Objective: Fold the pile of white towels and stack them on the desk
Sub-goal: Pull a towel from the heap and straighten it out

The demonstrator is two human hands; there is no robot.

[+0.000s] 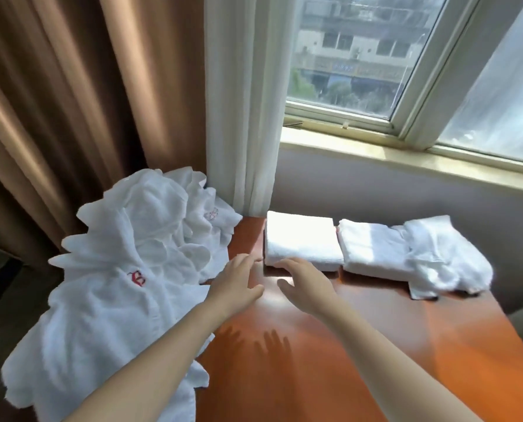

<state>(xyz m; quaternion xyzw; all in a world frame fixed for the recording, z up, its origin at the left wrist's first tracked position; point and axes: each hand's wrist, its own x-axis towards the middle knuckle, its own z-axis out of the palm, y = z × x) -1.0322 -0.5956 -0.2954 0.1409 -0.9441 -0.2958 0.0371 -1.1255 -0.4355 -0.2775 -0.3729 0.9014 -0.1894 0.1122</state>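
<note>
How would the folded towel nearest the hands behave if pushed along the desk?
The folded towel would probably slide as one block, since the desk looks smooth and glossy. It looks like soft, thick cloth, so a push at one edge may dent or buckle the layers. Lifted from one side only, it would likely sag and start to unfold.

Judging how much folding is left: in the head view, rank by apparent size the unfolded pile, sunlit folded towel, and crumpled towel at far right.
1. The unfolded pile, clearly largest, though nearest the camera.
2. The crumpled towel and the sunlit folded towel look alike; unranked.
</note>
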